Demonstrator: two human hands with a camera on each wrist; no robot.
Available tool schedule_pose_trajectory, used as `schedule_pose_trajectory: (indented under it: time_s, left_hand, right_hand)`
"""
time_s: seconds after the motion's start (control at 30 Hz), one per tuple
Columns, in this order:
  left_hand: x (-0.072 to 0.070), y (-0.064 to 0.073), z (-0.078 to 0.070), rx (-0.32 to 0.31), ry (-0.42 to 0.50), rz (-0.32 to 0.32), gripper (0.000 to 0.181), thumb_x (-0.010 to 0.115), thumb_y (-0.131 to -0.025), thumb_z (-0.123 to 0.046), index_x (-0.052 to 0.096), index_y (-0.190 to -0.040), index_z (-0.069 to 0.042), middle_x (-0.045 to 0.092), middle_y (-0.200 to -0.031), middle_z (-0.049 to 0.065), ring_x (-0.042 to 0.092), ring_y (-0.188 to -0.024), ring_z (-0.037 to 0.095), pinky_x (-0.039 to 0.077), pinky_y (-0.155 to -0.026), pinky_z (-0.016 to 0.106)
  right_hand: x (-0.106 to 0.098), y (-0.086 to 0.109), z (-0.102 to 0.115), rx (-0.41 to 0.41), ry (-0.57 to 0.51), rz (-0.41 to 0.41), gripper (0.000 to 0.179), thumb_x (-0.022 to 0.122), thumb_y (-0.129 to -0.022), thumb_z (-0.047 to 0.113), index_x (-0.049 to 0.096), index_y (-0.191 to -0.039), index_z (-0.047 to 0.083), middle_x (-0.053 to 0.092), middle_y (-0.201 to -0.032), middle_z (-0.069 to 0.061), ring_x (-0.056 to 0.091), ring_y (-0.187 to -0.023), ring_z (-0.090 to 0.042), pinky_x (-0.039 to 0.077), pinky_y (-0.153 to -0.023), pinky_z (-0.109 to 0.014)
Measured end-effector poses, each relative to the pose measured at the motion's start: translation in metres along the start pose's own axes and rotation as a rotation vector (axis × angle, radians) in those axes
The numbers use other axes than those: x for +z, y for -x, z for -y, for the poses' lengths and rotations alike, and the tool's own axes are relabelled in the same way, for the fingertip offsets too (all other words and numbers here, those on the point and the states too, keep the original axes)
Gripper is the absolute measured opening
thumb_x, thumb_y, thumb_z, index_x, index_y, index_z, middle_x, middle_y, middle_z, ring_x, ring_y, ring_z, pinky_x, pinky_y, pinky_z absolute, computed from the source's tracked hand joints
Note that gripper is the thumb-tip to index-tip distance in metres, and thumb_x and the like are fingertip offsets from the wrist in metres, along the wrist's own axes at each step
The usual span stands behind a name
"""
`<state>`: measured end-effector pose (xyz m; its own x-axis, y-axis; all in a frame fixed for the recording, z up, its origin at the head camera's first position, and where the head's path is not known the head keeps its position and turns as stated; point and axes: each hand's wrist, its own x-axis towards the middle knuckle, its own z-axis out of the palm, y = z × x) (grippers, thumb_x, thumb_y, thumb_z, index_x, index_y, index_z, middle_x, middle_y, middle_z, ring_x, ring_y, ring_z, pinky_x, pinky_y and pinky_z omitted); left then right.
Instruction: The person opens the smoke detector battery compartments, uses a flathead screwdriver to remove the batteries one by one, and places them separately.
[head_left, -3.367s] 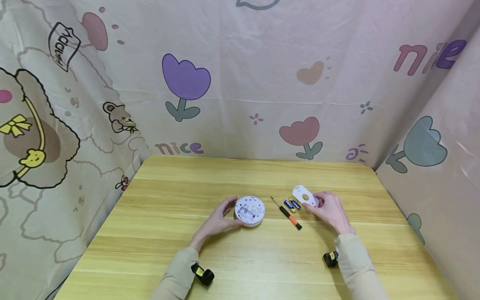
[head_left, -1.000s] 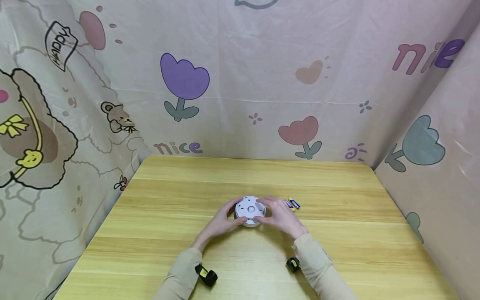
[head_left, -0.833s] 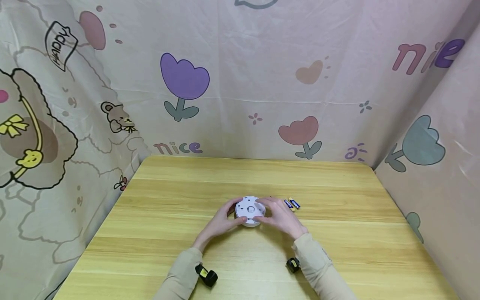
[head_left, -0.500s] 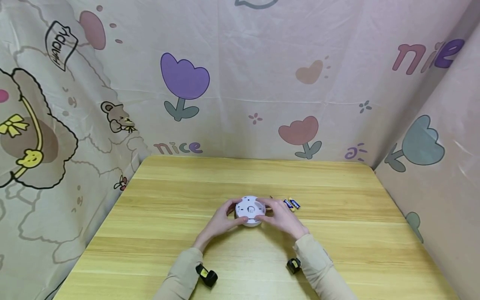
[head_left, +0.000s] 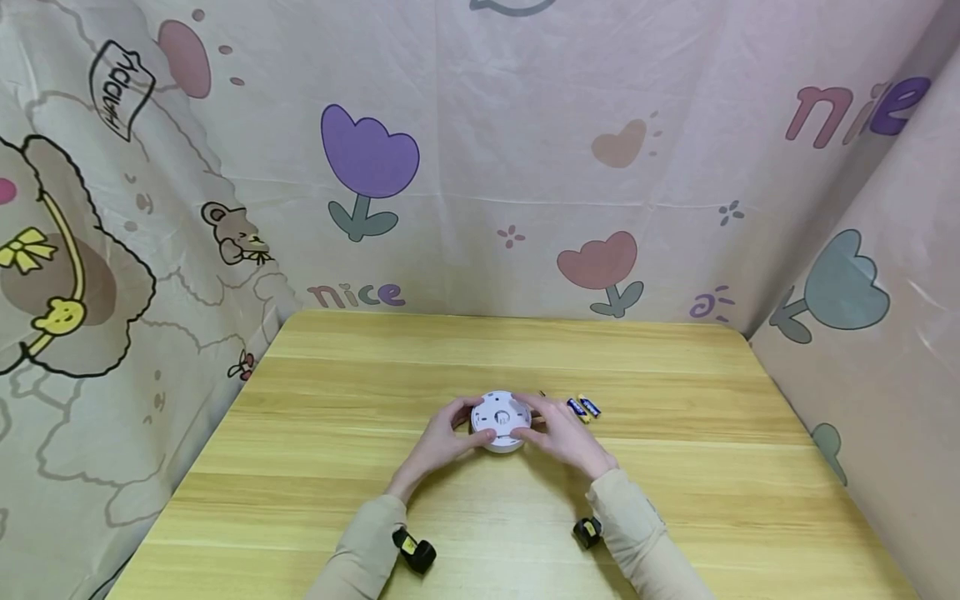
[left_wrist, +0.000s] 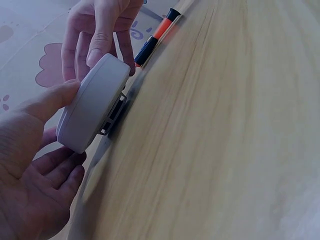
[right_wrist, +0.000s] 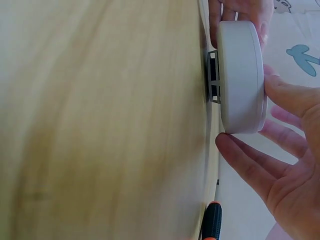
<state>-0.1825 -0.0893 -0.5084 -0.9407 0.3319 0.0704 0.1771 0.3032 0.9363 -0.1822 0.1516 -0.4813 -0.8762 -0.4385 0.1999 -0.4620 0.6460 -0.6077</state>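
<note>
A round white smoke detector (head_left: 501, 423) sits face down on the table, its vented cage (right_wrist: 214, 77) toward the wood. A white mounting plate (head_left: 511, 408) with a central hole and slots covers its upturned back. My left hand (head_left: 441, 440) grips the rim from the left, thumb (left_wrist: 62, 95) near the plate's edge and fingers around the far side. From the right, my right hand (head_left: 564, 433) holds the opposite edge between thumb and fingers. In the wrist views both hands curve around the detector's side wall.
Two blue-and-yellow batteries (head_left: 583, 407) lie just beyond the right hand. An orange-and-black screwdriver (left_wrist: 159, 36) lies beside the detector, mostly hidden behind the right hand in the head view. Patterned cloth (head_left: 480, 250) hangs behind the wooden table (head_left: 345, 367).
The right hand has brought the white plate from near the batteries onto the detector's back, covering the battery compartment. Over the last second both hands have barely moved.
</note>
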Motion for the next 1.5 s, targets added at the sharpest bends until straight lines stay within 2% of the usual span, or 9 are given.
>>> schedule_pose_trajectory:
  time_s: [0.23,0.57,0.67,0.8,0.9,1.0,1.23,1.37,1.5]
  left_hand:
    - [0.001,-0.001,0.001,-0.006,-0.008,-0.023,0.063,0.082,-0.084,-0.025,0.056,-0.138,-0.006,0.058,-0.143,0.018,0.055,-0.134,0.037,0.044,-0.116,0.051]
    - [0.001,0.001,-0.003,0.000,-0.102,-0.024,0.068,0.081,-0.084,-0.036,0.056,-0.142,-0.010,0.059,-0.145,0.015,0.058,-0.131,0.033,0.047,-0.113,0.050]
    - [0.000,0.001,-0.004,-0.003,-0.113,-0.021,0.069,0.080,-0.085,-0.038,0.055,-0.143,-0.010,0.060,-0.144,0.015,0.061,-0.126,0.031,0.050,-0.110,0.049]
    - [0.000,0.001,-0.007,-0.012,-0.132,-0.016,0.068,0.080,-0.085,-0.038,0.056,-0.143,-0.010,0.063,-0.138,0.014,0.066,-0.112,0.025,0.056,-0.099,0.041]
    - [-0.001,0.001,-0.007,-0.012,-0.140,-0.010,0.067,0.080,-0.085,-0.036,0.057,-0.142,-0.009,0.065,-0.134,0.015,0.066,-0.101,0.019,0.058,-0.088,0.031]
    - [-0.001,0.001,-0.008,-0.003,-0.135,0.000,0.064,0.078,-0.087,-0.032,0.057,-0.142,-0.008,0.064,-0.135,0.017,0.065,-0.096,0.017,0.057,-0.082,0.024]
    - [-0.001,0.000,-0.006,0.013,-0.100,-0.003,0.055,0.074,-0.092,-0.025,0.058,-0.141,-0.007,0.060,-0.140,0.021,0.066,-0.098,0.020,0.057,-0.083,0.023]
    - [-0.001,0.000,-0.006,0.016,-0.094,-0.008,0.052,0.072,-0.093,-0.023,0.058,-0.140,-0.007,0.061,-0.139,0.021,0.067,-0.098,0.021,0.057,-0.083,0.022]
    - [0.000,0.001,-0.008,0.018,-0.109,-0.021,0.048,0.069,-0.095,-0.020,0.059,-0.140,-0.006,0.061,-0.140,0.021,0.068,-0.100,0.023,0.058,-0.084,0.023]
  right_hand:
    - [0.000,0.000,0.001,-0.015,0.023,-0.003,0.061,0.076,-0.088,0.025,0.054,-0.142,0.005,0.063,-0.139,-0.017,0.067,-0.119,-0.032,0.054,-0.105,-0.048]
    - [0.000,-0.001,0.003,-0.006,0.047,0.002,0.061,0.076,-0.089,0.025,0.054,-0.143,0.007,0.060,-0.144,-0.016,0.061,-0.129,-0.035,0.049,-0.110,-0.052]
    - [0.000,-0.001,0.002,0.012,0.042,0.015,0.064,0.076,-0.089,0.027,0.052,-0.144,0.005,0.057,-0.146,-0.018,0.058,-0.132,-0.036,0.046,-0.113,-0.053]
    - [0.000,-0.002,-0.002,0.033,0.020,0.032,0.067,0.075,-0.089,0.031,0.051,-0.145,0.002,0.054,-0.148,-0.020,0.055,-0.134,-0.040,0.043,-0.114,-0.057]
    - [0.000,-0.003,-0.005,0.047,-0.053,0.059,0.068,0.076,-0.089,0.031,0.050,-0.146,0.003,0.056,-0.146,-0.020,0.063,-0.122,-0.039,0.052,-0.106,-0.054]
    - [0.000,-0.005,-0.007,0.070,-0.156,0.091,0.068,0.077,-0.088,0.027,0.049,-0.146,0.004,0.057,-0.144,-0.021,0.069,-0.111,-0.035,0.060,-0.095,-0.044]
    - [0.000,-0.006,-0.011,0.143,-0.424,0.152,0.069,0.076,-0.088,0.010,0.044,-0.148,-0.003,0.045,-0.150,-0.032,0.075,-0.096,-0.037,0.064,-0.075,-0.028]
    - [0.001,-0.006,-0.012,0.137,-0.463,0.146,0.068,0.075,-0.087,0.006,0.044,-0.147,-0.005,0.043,-0.151,-0.033,0.074,-0.096,-0.038,0.064,-0.072,-0.027]
    - [0.002,-0.006,-0.013,0.136,-0.477,0.140,0.067,0.074,-0.088,0.004,0.044,-0.147,-0.007,0.043,-0.150,-0.034,0.073,-0.096,-0.040,0.065,-0.072,-0.032]
